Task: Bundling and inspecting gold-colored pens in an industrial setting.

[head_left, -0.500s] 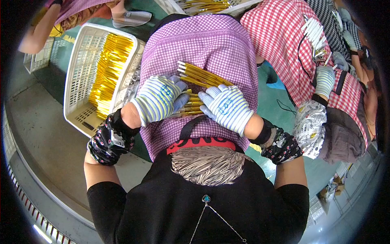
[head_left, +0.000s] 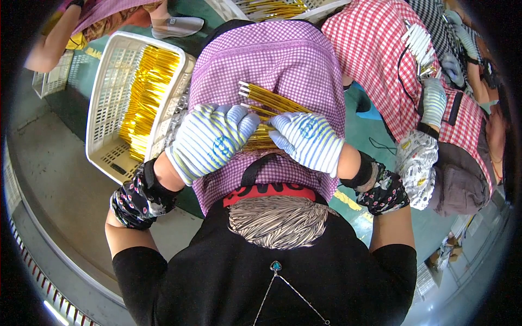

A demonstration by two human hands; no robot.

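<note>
A bundle of thin gold sticks [head_left: 270,102] lies across my lap on a purple checked apron [head_left: 272,54]. My left hand [head_left: 209,140], in a white glove with blue and yellow stripes, grips the near left part of the bundle. My right hand [head_left: 308,140], in a white glove with blue stripes, closes on the bundle from the right. The sticks fan out past my fingers toward the upper left. Their near ends are hidden under both gloves.
A white plastic basket [head_left: 106,108] full of gold sticks stands at my left on the grey floor. Another basket [head_left: 261,8] of sticks sits ahead. A person in a red checked apron [head_left: 380,60] sits at my right, a gloved hand [head_left: 433,100] holding pale sticks.
My hands have closed in a little on the bundle. The sticks stay fanned across my lap.
</note>
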